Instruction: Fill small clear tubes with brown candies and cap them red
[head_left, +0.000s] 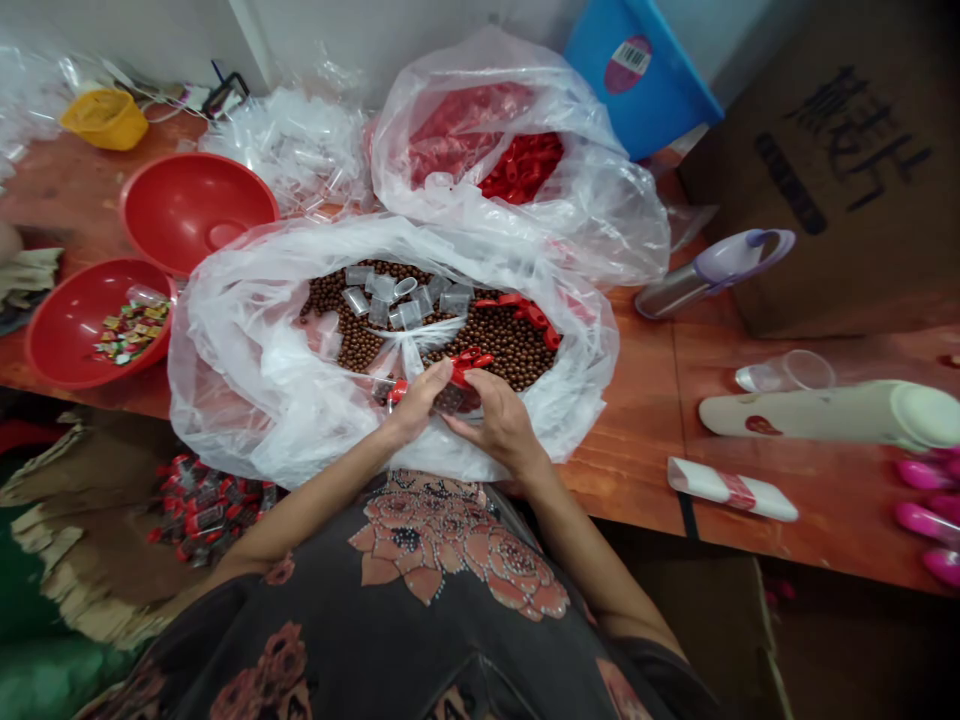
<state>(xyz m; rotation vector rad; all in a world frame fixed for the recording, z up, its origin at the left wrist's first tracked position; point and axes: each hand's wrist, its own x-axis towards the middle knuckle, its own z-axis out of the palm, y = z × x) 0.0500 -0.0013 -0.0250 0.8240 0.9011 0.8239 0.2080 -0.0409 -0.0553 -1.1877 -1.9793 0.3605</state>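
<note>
Both hands meet over a large plastic bag [255, 290] of small brown balls [510, 345]. My left hand [418, 402] is closed around a small transparent container with a red cap [396, 392], which pokes out at its left side. Between my hands is another transparent container [456, 400] with brown balls inside and red plastic caps [471, 358] at its top. My right hand [499, 418] grips that container from the right, thumb and fingers near the caps. Several transparent cups [405, 315] and loose red caps [531, 315] lie on the balls.
Behind stand a bag of red caps [521, 168] and a pile of transparent cups [292, 135]. Red bowls [199, 195] are left; capped containers [206, 510] sit below. Rightward are a flask [679, 285], a bottle [802, 412], a cardboard box [825, 230] and a blue bucket [652, 90].
</note>
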